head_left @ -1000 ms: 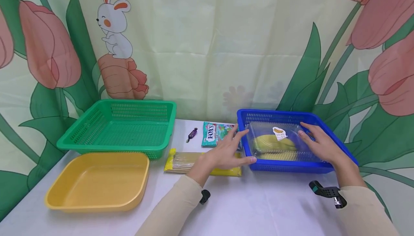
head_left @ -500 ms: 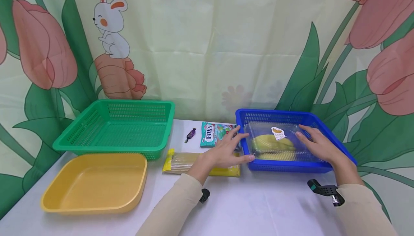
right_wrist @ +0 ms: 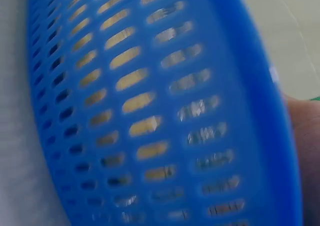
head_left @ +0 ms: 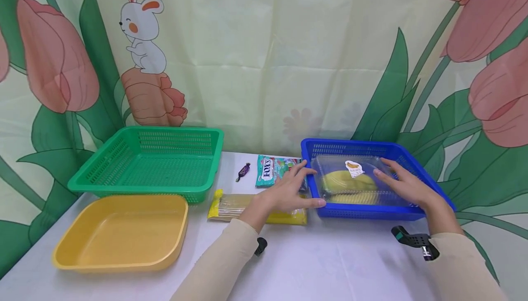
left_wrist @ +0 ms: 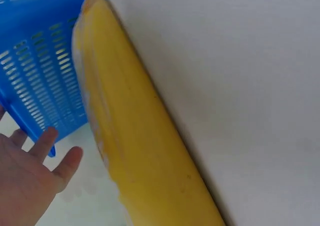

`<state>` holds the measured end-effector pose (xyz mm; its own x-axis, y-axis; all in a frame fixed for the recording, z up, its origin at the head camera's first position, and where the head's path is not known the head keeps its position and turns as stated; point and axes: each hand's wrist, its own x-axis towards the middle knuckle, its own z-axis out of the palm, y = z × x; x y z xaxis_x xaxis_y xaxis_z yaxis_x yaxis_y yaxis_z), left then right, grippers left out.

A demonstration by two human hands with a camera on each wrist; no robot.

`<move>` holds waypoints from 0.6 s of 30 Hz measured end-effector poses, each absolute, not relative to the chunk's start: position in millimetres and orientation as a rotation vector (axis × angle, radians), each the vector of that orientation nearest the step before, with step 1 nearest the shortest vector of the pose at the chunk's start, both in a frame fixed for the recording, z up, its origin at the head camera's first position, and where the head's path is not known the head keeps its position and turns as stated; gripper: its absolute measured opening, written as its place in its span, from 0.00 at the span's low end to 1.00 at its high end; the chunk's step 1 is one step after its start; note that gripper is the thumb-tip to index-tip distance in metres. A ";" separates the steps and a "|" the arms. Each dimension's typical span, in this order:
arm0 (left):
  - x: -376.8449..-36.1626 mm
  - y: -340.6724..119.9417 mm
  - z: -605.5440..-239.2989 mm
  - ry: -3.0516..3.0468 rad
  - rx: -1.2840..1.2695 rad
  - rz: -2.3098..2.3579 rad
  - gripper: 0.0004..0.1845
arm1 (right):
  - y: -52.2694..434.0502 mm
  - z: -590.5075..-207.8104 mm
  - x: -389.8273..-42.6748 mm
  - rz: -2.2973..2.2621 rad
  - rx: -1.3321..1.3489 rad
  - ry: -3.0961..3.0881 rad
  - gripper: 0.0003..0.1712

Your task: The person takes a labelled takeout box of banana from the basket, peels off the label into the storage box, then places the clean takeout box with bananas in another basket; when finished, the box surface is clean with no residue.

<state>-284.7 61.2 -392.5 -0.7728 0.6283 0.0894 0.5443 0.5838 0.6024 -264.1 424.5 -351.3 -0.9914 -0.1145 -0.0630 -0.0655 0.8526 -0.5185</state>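
Note:
A clear plastic clamshell box point(head_left: 350, 186), with a banana sticker on its lid and yellow food inside, lies in the blue basket point(head_left: 371, 211). My left hand point(head_left: 284, 193) is at the basket's left side, fingers spread near the rim and the box's left end; the left wrist view shows the hand point(left_wrist: 30, 176) beside the basket's slotted wall. My right hand point(head_left: 406, 184) lies over the box's right end with fingers and thumb extended. In the right wrist view the basket wall point(right_wrist: 125, 110) hides most of that hand.
Left stand a green basket point(head_left: 173, 170) and a yellow tray point(head_left: 123, 232). Between them and the blue basket lie a wrapped candy point(head_left: 244, 172), a teal FOX'S candy bag point(head_left: 268, 171) and a yellow packet of thin sticks point(head_left: 233, 207), partly under my left arm.
The head view has shifted slightly. My right thumb has moved a little to the left over the lid; both hands otherwise keep their places, and the box stays in the basket.

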 end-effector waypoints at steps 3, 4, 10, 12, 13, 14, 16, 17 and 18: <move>-283.6 61.0 -390.1 2.661 0.965 0.963 0.49 | 423.2 -349.4 -265.0 -0.862 -0.128 2.908 0.52; -283.3 61.4 -389.5 2.657 0.960 0.966 0.50 | 423.7 -348.8 -265.3 -0.872 -0.120 2.901 0.53; -281.2 65.0 -390.1 2.642 0.961 0.981 0.50 | 430.7 -346.1 -260.4 -0.939 -0.031 2.832 0.56; -281.0 65.2 -390.1 2.640 0.960 0.981 0.50 | 433.2 -345.5 -257.2 -0.967 -0.022 2.813 0.55; -281.3 65.1 -390.1 2.640 0.962 0.981 0.49 | 434.6 -345.2 -255.9 -0.979 -0.025 2.808 0.54; -281.7 64.7 -389.9 2.640 0.963 0.983 0.49 | 435.6 -344.7 -254.7 -0.990 -0.031 2.805 0.54; -283.1 63.5 -389.7 2.643 0.967 0.986 0.49 | 437.2 -343.8 -253.6 -1.003 -0.050 2.807 0.52; -283.9 62.5 -389.5 2.645 0.964 0.987 0.49 | 437.7 -343.5 -253.7 -1.008 -0.059 2.810 0.52; -284.7 61.4 -389.3 2.649 0.962 0.988 0.48 | 438.1 -343.2 -254.1 -1.016 -0.069 2.811 0.52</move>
